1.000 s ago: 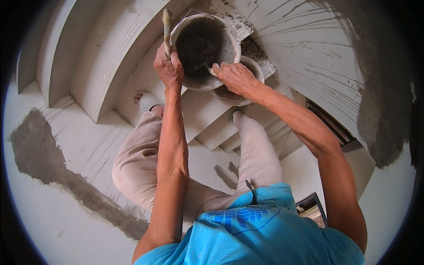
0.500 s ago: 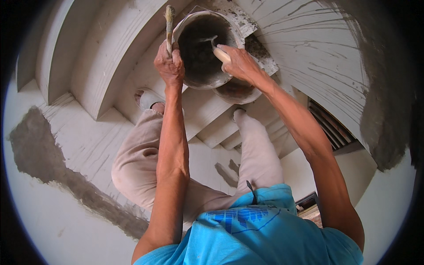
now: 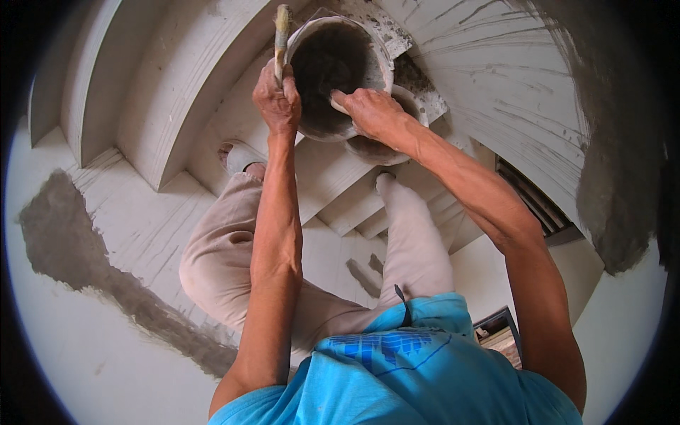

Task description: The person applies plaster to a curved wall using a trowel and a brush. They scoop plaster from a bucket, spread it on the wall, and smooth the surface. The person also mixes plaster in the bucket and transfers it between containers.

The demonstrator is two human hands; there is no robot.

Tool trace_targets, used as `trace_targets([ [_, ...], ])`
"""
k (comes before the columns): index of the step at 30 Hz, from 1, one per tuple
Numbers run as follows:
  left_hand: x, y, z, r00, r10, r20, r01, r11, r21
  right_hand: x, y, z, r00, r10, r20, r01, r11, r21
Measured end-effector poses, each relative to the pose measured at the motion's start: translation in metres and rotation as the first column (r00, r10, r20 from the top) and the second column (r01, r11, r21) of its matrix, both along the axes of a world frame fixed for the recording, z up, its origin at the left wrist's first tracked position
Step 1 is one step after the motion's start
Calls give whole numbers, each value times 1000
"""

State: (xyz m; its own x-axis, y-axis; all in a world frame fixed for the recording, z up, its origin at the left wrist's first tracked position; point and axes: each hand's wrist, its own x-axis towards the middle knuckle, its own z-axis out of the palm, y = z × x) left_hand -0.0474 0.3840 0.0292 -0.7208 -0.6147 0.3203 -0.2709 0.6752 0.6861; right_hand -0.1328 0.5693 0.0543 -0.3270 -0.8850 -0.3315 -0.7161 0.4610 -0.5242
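Note:
My left hand [image 3: 278,100] is closed around a paintbrush [image 3: 282,34] with its worn bristles pointing up, right beside the left rim of a bucket [image 3: 388,65]. Whether these fingers also grip the rim cannot be made out. Dark grey wet mortar [image 3: 327,64] lies inside the bucket. Over the bucket's near right part, my right hand [image 3: 375,113] grasps a trowel by its pale handle [image 3: 338,105]. The trowel's blade is hidden, down in the dark mix.
A second, smaller container [image 3: 375,150] stands partly under the bucket's near right side. Curved pale steps [image 3: 159,106] rise at the left. Dark mortar patches cover the left wall [image 3: 64,234] and right wall [image 3: 616,177]. A slatted opening [image 3: 528,195] lies at the right.
My right hand has moved toward me and slightly left, and the trowel's metal neck has gone out of sight in the bucket. My left hand and the brush have shifted slightly right.

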Motion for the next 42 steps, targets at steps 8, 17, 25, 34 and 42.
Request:
trace_targets([
  [8,-1,4,1,1000,16,-27,-17,999,-41,-23,4,-15,995,84,-52,-93,977,-191],
  [17,-2,9,3,999,-29,-14,28,1000,-9,-31,-10,-3,927,-162,338,146,987,70],
  [25,-6,17,2,996,-85,-41,86,996,11,-24,-38,29,915,292,-277,-285,956,67],
  [34,-4,12,1,998,-46,-38,49,995,88,-16,-53,40,853,418,-313,-360,905,227],
  [42,13,6,-11,999,16,-32,-14,998,69,-33,-43,16,879,424,-218,-363,892,271],
])
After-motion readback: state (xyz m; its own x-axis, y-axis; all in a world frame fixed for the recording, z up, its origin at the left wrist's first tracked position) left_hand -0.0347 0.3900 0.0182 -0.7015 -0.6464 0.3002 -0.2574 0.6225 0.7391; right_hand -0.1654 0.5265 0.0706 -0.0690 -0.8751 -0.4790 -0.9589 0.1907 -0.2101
